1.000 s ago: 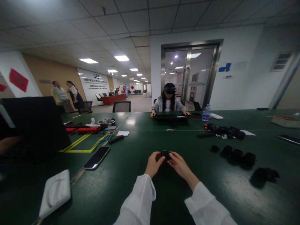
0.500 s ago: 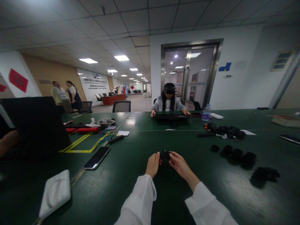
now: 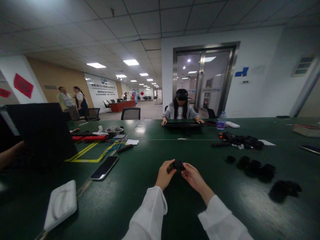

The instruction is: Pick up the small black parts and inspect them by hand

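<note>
We hold a small black part (image 3: 178, 165) between both hands above the green bench (image 3: 140, 186). Our left hand (image 3: 165, 175) pinches its left side with curled fingers, and our right hand (image 3: 193, 176) closes on its right side. To the left of the part lies a phone (image 3: 104, 167), and farther left a white pouch (image 3: 60, 204). To the right of the part sits a row of black pieces (image 3: 252, 166). Beyond it, across the bench, a person (image 3: 181, 108) sits at a keyboard (image 3: 183, 125).

A small black rounded part (image 3: 178, 164) sits pinched between both hands' fingers (image 3: 172, 166), above the green table (image 3: 140, 186).
</note>
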### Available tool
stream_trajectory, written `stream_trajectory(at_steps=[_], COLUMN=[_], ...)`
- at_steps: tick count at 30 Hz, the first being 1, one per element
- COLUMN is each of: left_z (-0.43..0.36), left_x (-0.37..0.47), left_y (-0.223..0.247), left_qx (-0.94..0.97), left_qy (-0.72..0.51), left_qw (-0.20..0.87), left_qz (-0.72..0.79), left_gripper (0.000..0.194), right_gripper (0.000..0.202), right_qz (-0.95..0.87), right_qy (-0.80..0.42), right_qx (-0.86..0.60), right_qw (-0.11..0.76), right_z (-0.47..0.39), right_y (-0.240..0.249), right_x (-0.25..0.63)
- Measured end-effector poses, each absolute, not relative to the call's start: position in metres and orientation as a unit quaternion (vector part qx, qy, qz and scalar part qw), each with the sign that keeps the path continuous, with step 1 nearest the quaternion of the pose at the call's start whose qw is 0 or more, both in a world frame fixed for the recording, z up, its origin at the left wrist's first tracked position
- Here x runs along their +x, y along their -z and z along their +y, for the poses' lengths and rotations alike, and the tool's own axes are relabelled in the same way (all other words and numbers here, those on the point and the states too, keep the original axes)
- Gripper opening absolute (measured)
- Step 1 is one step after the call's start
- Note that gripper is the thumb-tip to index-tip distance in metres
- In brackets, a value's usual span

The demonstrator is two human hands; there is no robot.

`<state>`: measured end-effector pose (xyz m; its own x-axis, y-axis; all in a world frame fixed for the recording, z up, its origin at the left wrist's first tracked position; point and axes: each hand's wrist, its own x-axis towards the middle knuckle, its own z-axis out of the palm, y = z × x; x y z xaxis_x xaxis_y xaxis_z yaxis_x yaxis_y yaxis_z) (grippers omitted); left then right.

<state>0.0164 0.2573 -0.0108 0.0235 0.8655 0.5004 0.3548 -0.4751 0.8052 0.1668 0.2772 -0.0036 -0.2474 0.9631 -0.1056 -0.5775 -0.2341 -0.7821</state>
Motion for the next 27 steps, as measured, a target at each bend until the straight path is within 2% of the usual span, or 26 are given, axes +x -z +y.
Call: stream_trajectory(at_steps=[7,11,17,19,22,25,27], left_z=[0.256,0.256,0.260,0.260,0.258,0.256,0.256], left_x=[0.016,0.016,0.015,0.015,0.017,0.018,0.019], left_y=[0.010,0.010,0.018,0.018,0.014,0.011,0.011], left_qx=[0.627,0.609,0.613,0.623,0.642,0.676,0.690], left_qy=[-0.527,-0.510,-0.509,-0.515,-0.536,-0.544,-0.539], left_qw=[0.297,0.315,0.274,0.265,0.241,0.230,0.233], left_qz=[0.491,0.519,0.539,0.525,0.492,0.441,0.423], left_gripper=[0.025,0.036,0.046,0.040,0.016,0.047,0.051], right_gripper=[0.024,0.029,0.029,0.026,0.022,0.021,0.021], right_qz=[-0.380,-0.430,-0.415,-0.381,-0.328,-0.307,-0.310], right_qy=[-0.716,-0.708,-0.719,-0.728,-0.736,-0.741,-0.739], right_qx=[-0.300,-0.292,-0.287,-0.287,-0.279,-0.278,-0.284], right_qw=[0.503,0.479,0.477,0.492,0.523,0.529,0.526], right_z=[0.278,0.274,0.272,0.275,0.280,0.281,0.280], right_y=[0.005,0.003,0.000,0.003,0.008,0.010,0.008], right_x=[0.168,0.169,0.169,0.169,0.170,0.170,0.170])
